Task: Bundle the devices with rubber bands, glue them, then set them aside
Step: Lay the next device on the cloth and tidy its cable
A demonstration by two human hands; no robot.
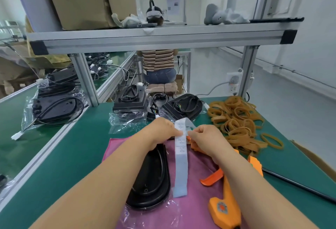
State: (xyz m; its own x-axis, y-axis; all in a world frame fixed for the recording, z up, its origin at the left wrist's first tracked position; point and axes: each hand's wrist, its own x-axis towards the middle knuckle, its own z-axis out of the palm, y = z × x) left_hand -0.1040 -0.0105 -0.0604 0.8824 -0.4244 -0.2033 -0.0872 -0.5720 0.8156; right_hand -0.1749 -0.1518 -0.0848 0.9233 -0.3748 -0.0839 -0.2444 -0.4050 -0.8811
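Left hand and right hand pinch a label strip over the device on a cloth; probably best peeled slowly, kept taut; glue gun, rubber bands lie beside.

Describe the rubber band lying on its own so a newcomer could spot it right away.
On the green table, look right to a heap of tan rubber bands. Just right of the heap's near edge, a single band lies flat on the green, an open oval clear of the tangle.
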